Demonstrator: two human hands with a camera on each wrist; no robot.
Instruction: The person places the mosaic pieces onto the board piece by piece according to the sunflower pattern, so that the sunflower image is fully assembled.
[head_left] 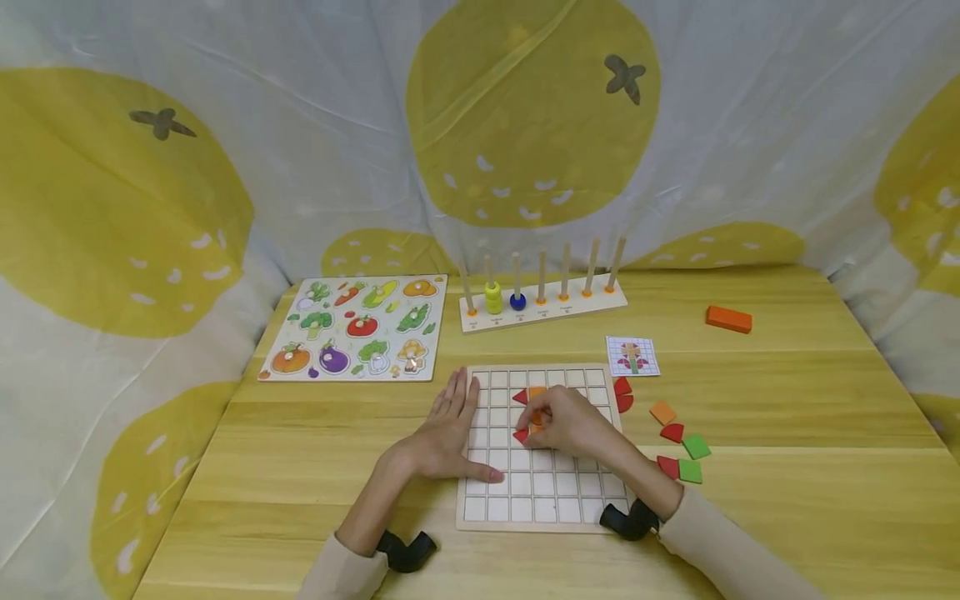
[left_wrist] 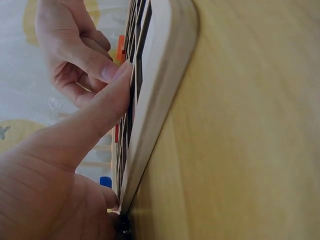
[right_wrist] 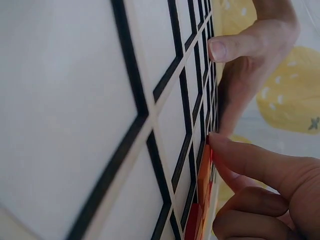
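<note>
While left hand [head_left: 446,435] splays, right [head_left: 566,423] pinches red piece [head_left: 520,436].

The left fingers [head_left: 454,400] lie outstretched; the right fingers [right_wrist: 254,201] curl, pinching.

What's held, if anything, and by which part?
Right hand pinches a small red piece; the exact spot on it is hidden. Left hand only rests on the grid board.

You are working at what looks like a children's play or learning corner, though whether in a home or a classroom you cannot tell: a cloth [head_left: 337,125] printed with yellow fruit screens your wood-grain table [head_left: 787,400], which carries a vegetable puzzle [head_left: 352,325], a pegged stacking rack [head_left: 543,307] and a gridded board [head_left: 543,483].
</note>
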